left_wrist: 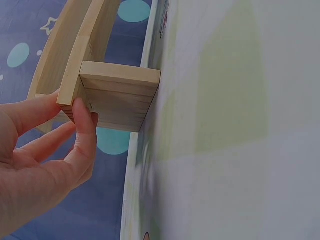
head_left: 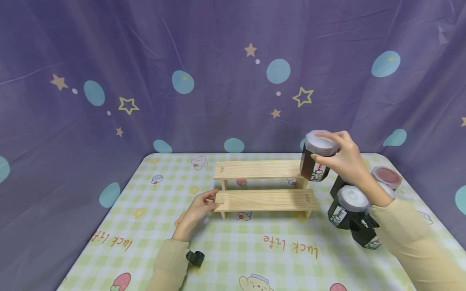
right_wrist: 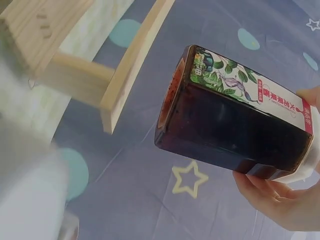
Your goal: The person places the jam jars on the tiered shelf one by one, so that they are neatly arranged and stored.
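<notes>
My right hand (head_left: pixel 346 155) grips a dark jar (head_left: pixel 314 163) by its white lid, thumb on one side and fingers on the other. In the right wrist view the jar (right_wrist: pixel 235 117) is held off the shelf, its printed label in sight and its base towards the shelf's end. A two-step wooden shelf (head_left: pixel 265 200) stands on the table. At its left end, my left hand (head_left: pixel 198 208) pinches the edge of the lower board. The left wrist view shows thumb and fingertips on that board's corner (left_wrist: pixel 75 75).
Several more jars stand right of the shelf, under my right forearm; one white-lidded jar (head_left: pixel 349 206) is nearest the shelf. Another has a reddish lid (head_left: pixel 386 176). A green checked cloth (head_left: pixel 233 250) covers the table, and a purple curtain (head_left: pixel 218 113) hangs behind it.
</notes>
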A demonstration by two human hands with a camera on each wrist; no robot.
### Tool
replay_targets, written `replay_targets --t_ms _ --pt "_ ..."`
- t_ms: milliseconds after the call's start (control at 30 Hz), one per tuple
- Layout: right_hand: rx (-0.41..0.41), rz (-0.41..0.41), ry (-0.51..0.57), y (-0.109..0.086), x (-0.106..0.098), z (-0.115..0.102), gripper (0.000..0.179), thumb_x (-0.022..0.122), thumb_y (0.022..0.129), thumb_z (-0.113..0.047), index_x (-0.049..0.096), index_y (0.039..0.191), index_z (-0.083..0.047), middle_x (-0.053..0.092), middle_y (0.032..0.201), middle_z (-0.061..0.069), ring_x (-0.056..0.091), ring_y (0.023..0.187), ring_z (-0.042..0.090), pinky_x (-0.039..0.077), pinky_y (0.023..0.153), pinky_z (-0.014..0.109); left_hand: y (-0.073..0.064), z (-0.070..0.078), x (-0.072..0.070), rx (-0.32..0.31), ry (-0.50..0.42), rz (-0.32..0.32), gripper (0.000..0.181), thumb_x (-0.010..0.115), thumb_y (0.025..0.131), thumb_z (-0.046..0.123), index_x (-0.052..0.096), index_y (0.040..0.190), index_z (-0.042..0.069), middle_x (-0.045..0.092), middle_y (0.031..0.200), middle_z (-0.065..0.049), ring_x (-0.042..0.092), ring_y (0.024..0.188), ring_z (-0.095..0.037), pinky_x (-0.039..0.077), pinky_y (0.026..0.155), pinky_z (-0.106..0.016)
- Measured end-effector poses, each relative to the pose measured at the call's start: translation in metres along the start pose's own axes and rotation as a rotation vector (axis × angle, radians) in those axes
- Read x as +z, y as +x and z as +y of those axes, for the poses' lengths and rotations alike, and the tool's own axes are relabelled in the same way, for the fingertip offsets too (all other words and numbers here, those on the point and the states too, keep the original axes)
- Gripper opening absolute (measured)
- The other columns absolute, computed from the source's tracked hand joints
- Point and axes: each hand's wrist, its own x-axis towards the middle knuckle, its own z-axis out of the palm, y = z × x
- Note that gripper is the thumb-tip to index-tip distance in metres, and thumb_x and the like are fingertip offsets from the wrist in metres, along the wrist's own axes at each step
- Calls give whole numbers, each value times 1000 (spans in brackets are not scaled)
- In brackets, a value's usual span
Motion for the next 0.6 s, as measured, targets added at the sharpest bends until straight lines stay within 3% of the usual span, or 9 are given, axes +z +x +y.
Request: replay_targets --t_ms 267,600 --pt "-5 -37 64 8 24 -11 50 72 70 -16 57 118 -11 43 101 16 46 87 28 43 66 37 0 0 0 -3 9 4 50 58 78 -4 43 125 -8 50 104 -24 50 69 -13 49 69 -42" --pt "-10 -94 176 18 59 -29 50 73 71 -18 56 118 -13 40 104 15 46 87 28 46 68 41 4 -5 1 -20 -6 16 50 59 78 -3 44 125 -7 52 105 -23 51 69 -13 50 70 -44"
